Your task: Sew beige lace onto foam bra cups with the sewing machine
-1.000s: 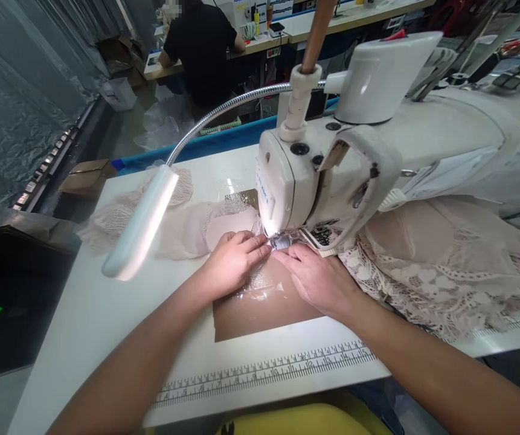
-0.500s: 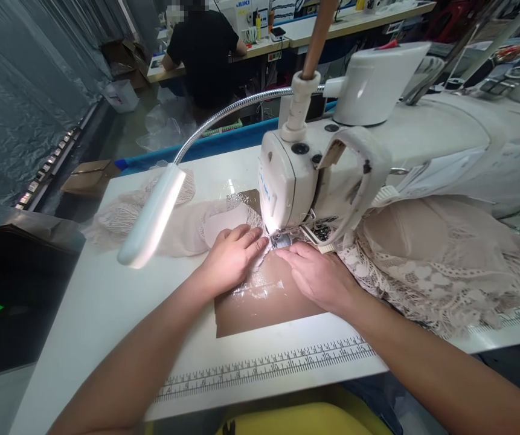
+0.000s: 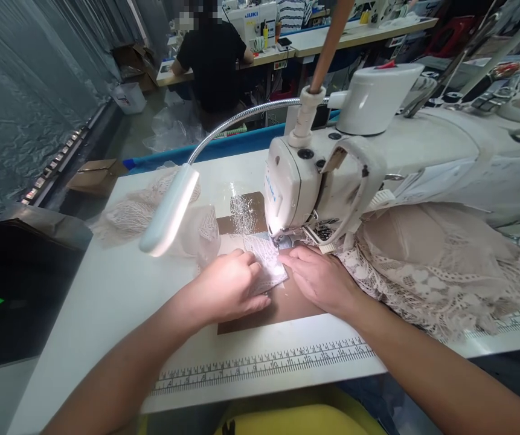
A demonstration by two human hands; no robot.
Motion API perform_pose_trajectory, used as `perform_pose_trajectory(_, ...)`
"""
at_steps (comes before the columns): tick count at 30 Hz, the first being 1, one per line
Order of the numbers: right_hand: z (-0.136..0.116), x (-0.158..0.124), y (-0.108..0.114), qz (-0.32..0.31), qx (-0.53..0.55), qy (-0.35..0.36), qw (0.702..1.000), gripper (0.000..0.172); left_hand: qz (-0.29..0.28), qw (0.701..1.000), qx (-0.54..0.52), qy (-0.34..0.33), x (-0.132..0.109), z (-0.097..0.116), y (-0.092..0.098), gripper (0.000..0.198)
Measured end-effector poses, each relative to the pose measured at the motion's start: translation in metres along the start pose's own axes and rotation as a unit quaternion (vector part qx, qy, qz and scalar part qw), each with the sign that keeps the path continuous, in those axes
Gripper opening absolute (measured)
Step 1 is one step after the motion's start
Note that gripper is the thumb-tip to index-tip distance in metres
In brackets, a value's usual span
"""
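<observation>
A piece of pale lace fabric (image 3: pixel 266 260) lies under the needle end of the white sewing machine (image 3: pixel 282 187), its corner pointing toward me. My left hand (image 3: pixel 227 287) is closed on the left part of this lace, fingers bent over it, thumb stretched out at its near edge. Just right of the presser foot (image 3: pixel 282 241), my right hand (image 3: pixel 318 275) rests low with its fingers pressed together and the tips at the lace's edge. What those fingertips hold, if anything, is hidden. Beneath both hands is a brown sheet (image 3: pixel 260 317) with shiny clear tape on it.
A lit lamp (image 3: pixel 169 211) on a bendable neck hangs left of the machine. Gathered beige lace (image 3: pixel 128 214) lies at the left, and a large lace garment (image 3: pixel 423 260) is heaped at the right. A ruler strip (image 3: pixel 260 362) runs along the table's front. Beyond sits a person (image 3: pixel 212 66).
My left hand has moved toward me and left, and the lace has swung round with it, baring more brown sheet behind. My right hand stays almost in place. The view has shifted slightly.
</observation>
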State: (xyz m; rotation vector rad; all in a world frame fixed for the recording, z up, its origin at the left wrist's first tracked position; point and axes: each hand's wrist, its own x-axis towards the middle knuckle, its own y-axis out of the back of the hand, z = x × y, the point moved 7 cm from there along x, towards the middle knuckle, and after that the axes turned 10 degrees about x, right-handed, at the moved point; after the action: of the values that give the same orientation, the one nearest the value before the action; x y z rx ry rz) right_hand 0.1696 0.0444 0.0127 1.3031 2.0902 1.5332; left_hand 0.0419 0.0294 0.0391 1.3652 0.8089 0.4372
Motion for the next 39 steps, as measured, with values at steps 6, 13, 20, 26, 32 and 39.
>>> perform_pose_trajectory(6, -0.001, -0.001, -0.003, -0.017, 0.016, 0.014, 1.000, 0.032, 0.051, 0.998, 0.007, -0.030, 0.001, 0.013, -0.013, 0.023)
perform_pose_trajectory(13, 0.000, -0.003, 0.000, 0.014, 0.043, 0.002, 0.999, 0.029, 0.029, 0.937, -0.348, 0.016, 0.013, -0.029, -0.026, 0.026)
perform_pose_trajectory(20, -0.012, -0.007, 0.005, 0.062, -0.016, 0.025, 0.998, 0.041, 0.052, 0.828, -0.554, 0.069, 0.018, -0.060, -0.047, 0.034)
perform_pose_trajectory(26, -0.038, 0.001, -0.005, 0.023, -0.082, 0.066, 0.994, 0.046, 0.053, 0.783, -0.616, 0.067, 0.021, -0.062, -0.054, 0.032)
perform_pose_trajectory(32, -0.037, 0.024, -0.016, 0.024, -0.043, 0.029, 0.998, 0.026, 0.052, 0.789, -0.610, 0.060, 0.021, -0.061, -0.054, 0.031)
perform_pose_trajectory(39, -0.036, 0.015, -0.006, 0.021, 0.034, 0.043, 0.998, 0.027, 0.044, 0.828, -0.557, 0.039, 0.013, -0.050, -0.044, 0.026)
